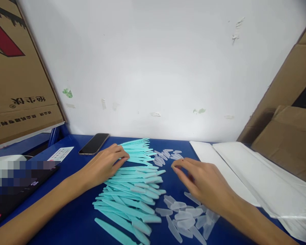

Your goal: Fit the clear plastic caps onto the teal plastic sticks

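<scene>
Slim turquoise eyebrow razors lie in two groups. In the far group point(136, 153) the blade ends look thin and bare; in the near pile point(127, 200) many ends wear translucent covers. My left hand point(105, 165) rests at the handle ends of the far group, fingertips pinched on a razor handle. Small translucent blade caps point(163, 156) are scattered just right of the far razors, and a larger heap of caps point(186, 216) lies nearer me. Between these two lots hovers my right hand point(202, 177), thumb and forefinger pinched together; whatever they hold is too small to make out.
A phone point(94, 143) and a printed card point(61, 154) lie on the blue table point(73, 217) at left, beside a dark screen device point(22, 190). White plastic sleeves point(257, 177) cover the right side. Cardboard boxes point(20, 68) and a white wall point(153, 68) bound the table.
</scene>
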Available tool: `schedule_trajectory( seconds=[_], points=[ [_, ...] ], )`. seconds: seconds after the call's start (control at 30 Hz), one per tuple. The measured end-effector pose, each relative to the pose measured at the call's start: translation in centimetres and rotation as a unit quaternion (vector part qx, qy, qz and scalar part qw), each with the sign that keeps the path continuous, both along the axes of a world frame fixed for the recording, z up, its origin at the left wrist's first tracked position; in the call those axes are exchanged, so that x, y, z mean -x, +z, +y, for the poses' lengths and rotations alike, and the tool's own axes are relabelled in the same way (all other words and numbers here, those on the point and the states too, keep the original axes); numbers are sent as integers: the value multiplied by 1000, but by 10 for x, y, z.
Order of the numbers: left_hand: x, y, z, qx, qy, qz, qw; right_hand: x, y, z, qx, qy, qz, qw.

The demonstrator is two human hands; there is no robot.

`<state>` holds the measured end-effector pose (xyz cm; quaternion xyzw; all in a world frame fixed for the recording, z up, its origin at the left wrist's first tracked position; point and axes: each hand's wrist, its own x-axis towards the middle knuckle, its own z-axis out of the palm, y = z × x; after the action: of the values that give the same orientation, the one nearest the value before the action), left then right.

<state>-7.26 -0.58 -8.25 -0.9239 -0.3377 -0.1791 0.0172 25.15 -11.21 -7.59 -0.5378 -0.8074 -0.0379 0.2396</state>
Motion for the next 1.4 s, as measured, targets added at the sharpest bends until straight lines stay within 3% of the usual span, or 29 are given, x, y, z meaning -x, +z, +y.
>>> schedule_trajectory(
  seconds=[0.23, 0.33, 0.5, 0.67, 0.83, 1.07, 1.4],
  points=[
    [13, -14, 25, 59, 18, 3, 998, -22, 17, -1, 254, -11, -32, 967],
    [12, -13, 26, 63, 23, -2, 998, -24, 19, -2, 299, -28, -27, 954],
    [9, -12, 22, 75, 10, 0, 997, -16, 13, 0, 282, -28, -37, 958],
    [9, -13, 23, 85, 3, 0, 996, -13, 5, 3, 217, 0, -55, 975],
    [11, -14, 24, 94, 13, -5, 995, -22, 8, 0, 167, 8, -45, 985],
    [8, -14, 22, 114, 30, -16, 993, -48, 6, 1, 248, 43, -34, 967],
    [8, -12, 20, 133, 31, -17, 990, -18, 2, 0, 210, 29, -27, 977]
  ],
)
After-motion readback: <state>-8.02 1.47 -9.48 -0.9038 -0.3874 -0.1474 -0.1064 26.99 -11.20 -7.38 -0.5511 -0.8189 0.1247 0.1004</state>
